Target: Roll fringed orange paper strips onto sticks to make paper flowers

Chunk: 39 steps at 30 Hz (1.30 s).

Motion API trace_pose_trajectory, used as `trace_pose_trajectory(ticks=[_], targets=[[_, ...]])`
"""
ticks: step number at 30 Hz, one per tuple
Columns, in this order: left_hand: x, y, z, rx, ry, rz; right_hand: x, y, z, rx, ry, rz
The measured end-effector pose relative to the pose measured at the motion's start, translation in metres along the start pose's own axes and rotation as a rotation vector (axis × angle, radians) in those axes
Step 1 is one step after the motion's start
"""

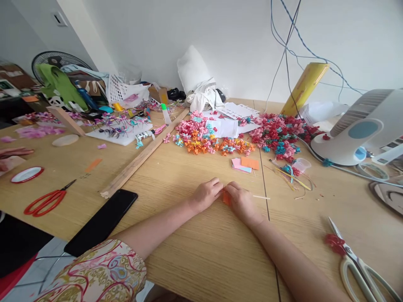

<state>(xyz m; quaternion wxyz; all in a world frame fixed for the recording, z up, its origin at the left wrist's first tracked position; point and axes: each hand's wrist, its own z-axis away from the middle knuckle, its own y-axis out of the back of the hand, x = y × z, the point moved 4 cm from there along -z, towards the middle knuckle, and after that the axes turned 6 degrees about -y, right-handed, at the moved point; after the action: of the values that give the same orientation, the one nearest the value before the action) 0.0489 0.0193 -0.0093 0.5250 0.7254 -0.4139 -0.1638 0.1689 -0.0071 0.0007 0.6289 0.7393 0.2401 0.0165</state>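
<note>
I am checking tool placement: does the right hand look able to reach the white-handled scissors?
Probably yes: the scissors lie beside the right forearm, and nothing seems to block them. The right hand holds orange paper, though, so may need freeing.

A black phone (101,222) lies near a long wooden strip (145,153).

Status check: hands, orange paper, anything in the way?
Left hand close beside right hand. Right pinches orange paper. Paper slips lie beyond, not blocking.
</note>
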Motion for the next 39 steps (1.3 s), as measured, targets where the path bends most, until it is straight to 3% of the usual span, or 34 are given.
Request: trace_pose_trajectory(ticks=[11, 21, 39], targets=[[-0.0016, 0.0015, 0.0007, 0.036, 0.001, 0.055, -0.0046, 0.0056, 0.0009, -0.064, -0.021, 0.104], [-0.0013, 0.0013, -0.0012, 0.041, 0.011, 0.028, -0.0037, 0.0031, 0.0005, 0.008, -0.074, 0.031], [0.0001, 0.0035, 0.0007, 0.025, 0.018, 0.028, -0.0061, 0.0054, 0.0006, -0.026, -0.039, 0.093]])
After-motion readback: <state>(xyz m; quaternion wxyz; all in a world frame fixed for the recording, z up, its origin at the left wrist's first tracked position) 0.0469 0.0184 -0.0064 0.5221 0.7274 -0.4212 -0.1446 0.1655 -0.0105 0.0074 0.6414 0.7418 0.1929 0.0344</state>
